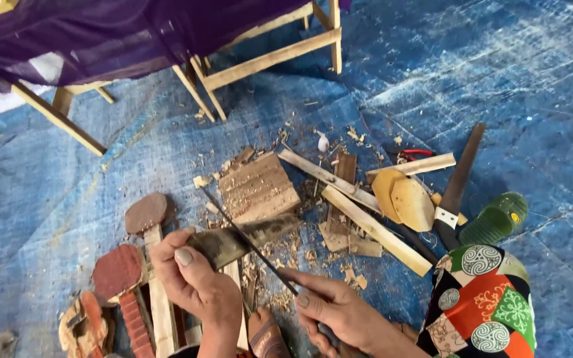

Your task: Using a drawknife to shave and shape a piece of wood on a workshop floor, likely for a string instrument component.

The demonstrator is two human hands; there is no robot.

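Head view, looking down at a blue tarp (pixel 67 199) on the floor.

Far left: reddish-brown carved pieces (pixel 117 272) lie on the tarp, near the left hand. One light stick with a rounded brown head (pixel 146 213) sits just above them.

Left hand (pixel 190 282): grip clamped on a dark wood piece (pixel 247 237), thumb on top, holding it level over the tarp. The piece runs right from the hand, dark on the near end, lighter toward the far end.

A thin dark blade (pixel 247 242) crosses the wood piece diagonally, from upper left to lower right, touching it.

Right hand (pixel 339 315): grip closed on the lower end of the blade, index finger laid along it. Handle is hidden in the hand.

Behind the wood piece: a ridged block (pixel 256 185) lies flat, with chips (pixel 286 255) all around it.

Right of centre: several light slats (pixel 376 232) lie crossed. Two tan flat cutouts (pixel 402 199) rest just beside them.

Further right: a dark saw (pixel 459 182) lies on the tarp, tip pointing up and right. A green sandal (pixel 499 215) is just beside its handle.

Bottom right: a patterned sleeve or garment (pixel 489 301), red, green and white.

Top: a wooden frame (pixel 266 59) with purple cloth (pixel 121 30) draped over it, well apart from both hands.
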